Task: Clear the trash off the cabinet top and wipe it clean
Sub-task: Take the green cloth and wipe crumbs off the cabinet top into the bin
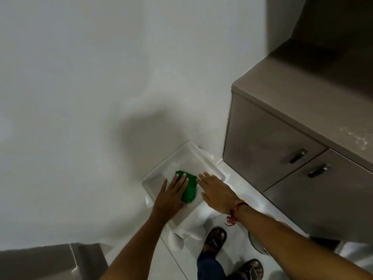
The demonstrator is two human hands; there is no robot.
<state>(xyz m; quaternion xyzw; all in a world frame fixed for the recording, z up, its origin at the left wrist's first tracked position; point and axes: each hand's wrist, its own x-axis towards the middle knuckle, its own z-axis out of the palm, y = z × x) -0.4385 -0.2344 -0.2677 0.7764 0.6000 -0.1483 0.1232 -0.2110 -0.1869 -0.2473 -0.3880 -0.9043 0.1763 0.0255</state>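
A green cloth [190, 190] lies inside a white plastic bin [210, 161] that stands on the floor against the wall. My left hand [172, 196] rests flat on the cloth's left part, fingers straight and apart. My right hand [215, 190] hovers palm down over the bin's right side, fingers spread, holding nothing; a red thread is tied at its wrist. The brown cabinet top [302, 93] is at the right, with a whitish smear [356, 136] near the frame's right edge.
Two cabinet doors with metal handles [298, 156] face the bin. A round metal vessel [256, 243] sits partly hidden under my right forearm. My sandalled feet [215, 239] stand on the white tile floor. A grey box-like object [50, 263] fills the bottom left corner.
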